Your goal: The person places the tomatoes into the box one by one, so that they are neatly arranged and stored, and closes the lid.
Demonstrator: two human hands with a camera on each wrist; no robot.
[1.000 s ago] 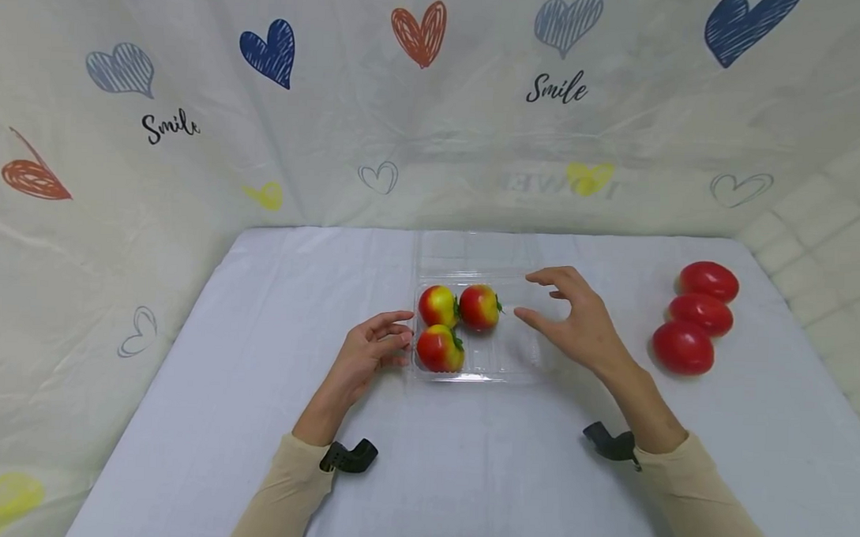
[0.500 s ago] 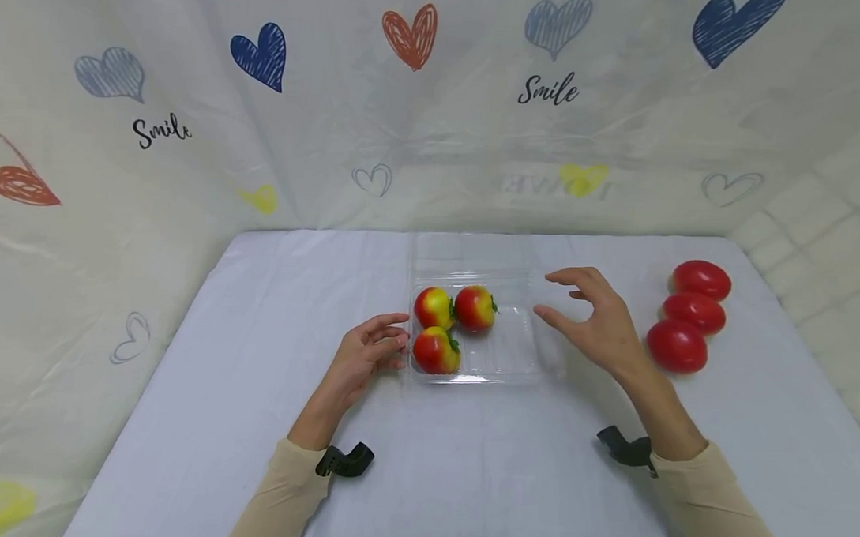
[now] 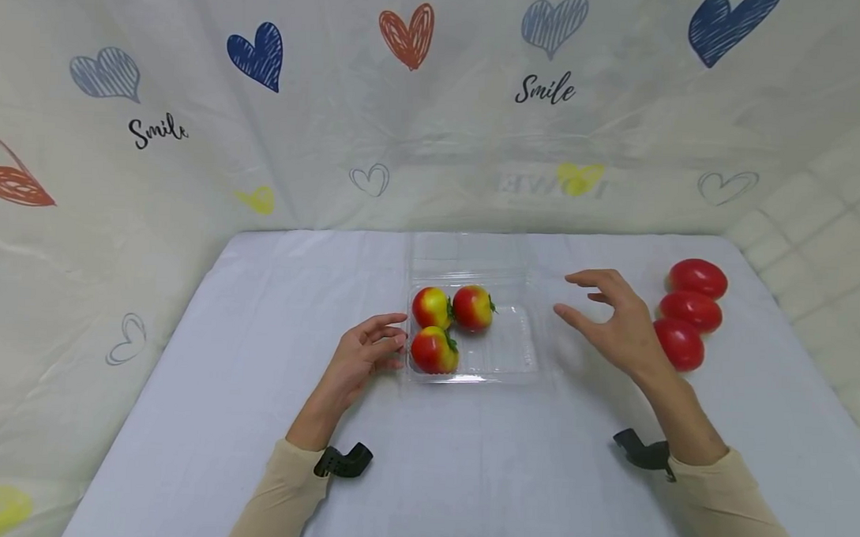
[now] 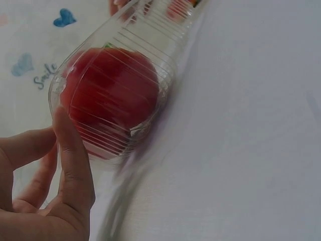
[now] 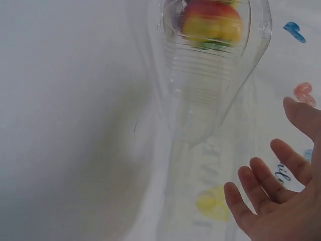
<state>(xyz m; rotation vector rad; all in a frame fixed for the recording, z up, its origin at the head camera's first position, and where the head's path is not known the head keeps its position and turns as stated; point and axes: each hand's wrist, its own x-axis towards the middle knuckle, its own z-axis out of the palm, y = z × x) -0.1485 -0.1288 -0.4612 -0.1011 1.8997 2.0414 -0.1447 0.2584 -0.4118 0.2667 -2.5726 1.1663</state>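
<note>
The step in hand looks to be filling a clear plastic container (image 3: pixel 509 342) near the centre of the head view: three red-and-yellow fruits (image 3: pixel 434 350) sit in its left part, and the right part has bare floor. The left hand (image 3: pixel 366 349) is at the container's left side, fingertips touching the wall, fingers loosely bent — it seems only to be steadying it. The right hand (image 3: pixel 620 326) is free and holds nothing, thumb and fingers spread apart, between the container and three red oval fruits (image 3: pixel 690 311) on the bench (image 3: pixel 256 373) at the right of the frame.

The nearest red one lies just beyond the right hand's wrist side, partly hidden by it. If the red ones are meant for the container too, the next move calls for swinging the right hand rightward, pinching one and carrying it to the bare part.
</note>
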